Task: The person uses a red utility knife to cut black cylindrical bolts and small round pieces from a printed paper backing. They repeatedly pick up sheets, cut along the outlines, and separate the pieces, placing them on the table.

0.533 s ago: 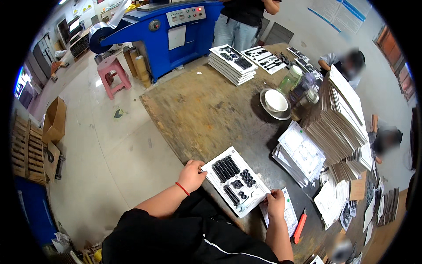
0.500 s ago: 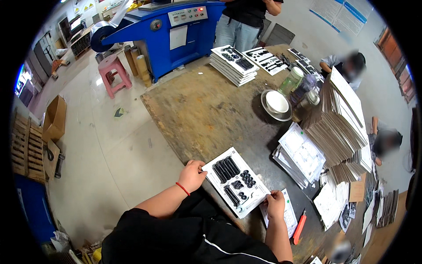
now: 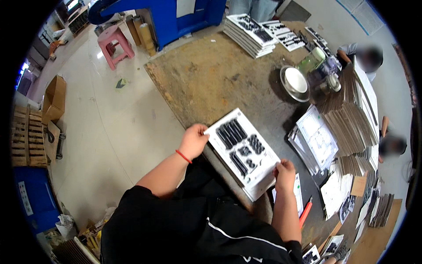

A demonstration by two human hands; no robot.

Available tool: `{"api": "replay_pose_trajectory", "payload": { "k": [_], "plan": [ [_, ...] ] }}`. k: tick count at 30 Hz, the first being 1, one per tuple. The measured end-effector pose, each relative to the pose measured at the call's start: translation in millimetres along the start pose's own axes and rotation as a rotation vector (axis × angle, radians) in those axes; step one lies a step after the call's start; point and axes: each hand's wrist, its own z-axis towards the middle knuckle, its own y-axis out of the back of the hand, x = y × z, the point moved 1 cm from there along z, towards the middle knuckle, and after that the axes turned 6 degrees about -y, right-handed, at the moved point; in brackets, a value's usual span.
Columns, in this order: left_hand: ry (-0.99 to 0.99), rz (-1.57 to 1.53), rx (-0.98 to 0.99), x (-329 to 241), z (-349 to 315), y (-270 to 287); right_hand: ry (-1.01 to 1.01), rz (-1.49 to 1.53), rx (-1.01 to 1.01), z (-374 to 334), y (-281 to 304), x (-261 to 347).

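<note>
My left hand (image 3: 194,141) is closed on the left corner of a white card (image 3: 259,164) that carries rows of black moulded-looking parts. My right hand (image 3: 285,174) pinches the card's right corner. The card lies at a slant over the table's near edge, and another pale sheet (image 3: 260,190) shows from beneath its near end. Partly hidden by my right hand and forearm are a printed sheet (image 3: 298,193) and a red-handled cutter (image 3: 305,213) on the table.
On the worn table (image 3: 198,79) stand a stack of similar cards (image 3: 250,37), a white bowl (image 3: 296,81) in a metal dish, jars (image 3: 311,60), a printed-sheet pile (image 3: 314,136) and tall cardboard stacks (image 3: 351,119). Beyond are a pink stool (image 3: 115,44), a blue machine (image 3: 184,22) and other people.
The whole view has shifted, so the far table and machine sit higher in it. Both hands keep hold of the card, and more of the pale sheet shows under its near end.
</note>
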Motion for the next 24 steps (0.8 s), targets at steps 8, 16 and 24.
{"api": "replay_pose_trajectory", "payload": {
  "k": [8, 16, 24],
  "plan": [
    [0.036, 0.002, -0.116, -7, 74, 39, -0.065, 0.010, 0.051, 48, -75, 41],
    [-0.068, 0.400, -0.228, -19, 165, 80, 0.009, -0.064, 0.092, 110, -157, 76],
    [-0.103, 0.516, -0.242, -27, 212, 84, 0.030, -0.061, 0.074, 134, -185, 104]
  ]
}}
